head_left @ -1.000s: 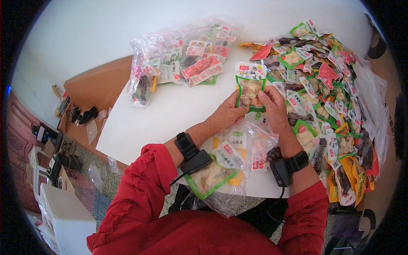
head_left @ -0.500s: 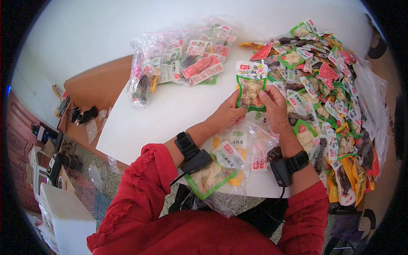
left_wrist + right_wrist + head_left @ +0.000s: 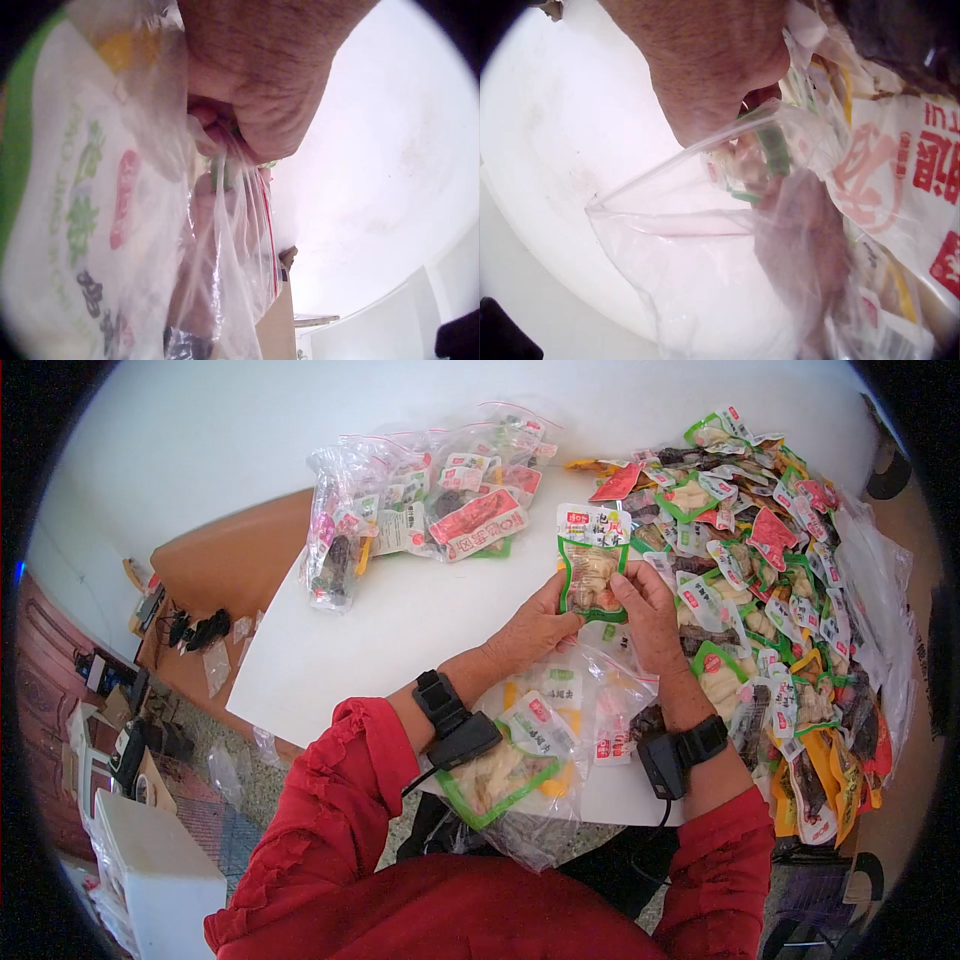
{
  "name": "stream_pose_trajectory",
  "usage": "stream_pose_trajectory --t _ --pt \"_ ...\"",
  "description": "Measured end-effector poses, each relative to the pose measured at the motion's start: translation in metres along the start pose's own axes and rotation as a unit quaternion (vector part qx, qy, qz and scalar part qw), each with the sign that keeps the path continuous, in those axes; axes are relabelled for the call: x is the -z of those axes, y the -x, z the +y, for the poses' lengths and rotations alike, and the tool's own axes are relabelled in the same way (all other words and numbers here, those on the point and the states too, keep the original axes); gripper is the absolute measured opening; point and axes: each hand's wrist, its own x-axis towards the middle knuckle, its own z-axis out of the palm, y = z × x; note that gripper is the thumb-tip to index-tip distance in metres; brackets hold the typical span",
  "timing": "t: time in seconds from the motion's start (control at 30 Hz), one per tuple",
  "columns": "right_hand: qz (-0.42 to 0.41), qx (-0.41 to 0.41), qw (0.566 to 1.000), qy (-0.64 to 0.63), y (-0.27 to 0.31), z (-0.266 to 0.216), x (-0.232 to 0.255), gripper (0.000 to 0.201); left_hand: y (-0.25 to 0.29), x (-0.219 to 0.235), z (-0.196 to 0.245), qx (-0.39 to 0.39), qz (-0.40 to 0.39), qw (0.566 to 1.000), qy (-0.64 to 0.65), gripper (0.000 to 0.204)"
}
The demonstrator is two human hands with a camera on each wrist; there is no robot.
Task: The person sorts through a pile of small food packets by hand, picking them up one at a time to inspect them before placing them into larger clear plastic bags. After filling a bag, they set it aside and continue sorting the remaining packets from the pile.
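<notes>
A clear-windowed food packet (image 3: pixel 594 572) with green edges and a white printed top stands upright over the table in the head view. My left hand (image 3: pixel 535 625) pinches its lower left edge, and my right hand (image 3: pixel 648 615) its lower right edge, thumb on the front. Right below the hands, between the forearms, lies a clear zip bag (image 3: pixel 622 695) with several packets in it, among them a green-edged one (image 3: pixel 490 785). In the left wrist view the bag's red-lined mouth (image 3: pixel 270 217) overlaps the fingers. Clear film (image 3: pixel 705 292) partly covers the right wrist view's look at the hands.
Filled zip bags (image 3: pixel 400 510) stand at the back left of the white table (image 3: pixel 330 670). A large heap of loose packets (image 3: pixel 760 560) covers the right side, with a clear plastic sheet (image 3: pixel 880 590) along its outer edge. A brown board (image 3: pixel 230 560) lies beyond the table's left edge.
</notes>
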Motion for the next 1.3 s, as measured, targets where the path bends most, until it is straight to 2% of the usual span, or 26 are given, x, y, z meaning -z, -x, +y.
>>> stream_pose_trajectory --t 0.33,1.3 --pt "0.006 -0.004 1.000 0.006 0.0000 0.0000 0.0004 0.011 -0.0023 0.0025 -0.0015 -0.008 -0.028 0.999 0.014 0.058" --pt "0.003 0.004 1.000 0.005 -0.0006 0.0012 0.0013 0.010 -0.0021 0.0017 -0.0008 -0.004 -0.010 1.000 -0.012 0.055"
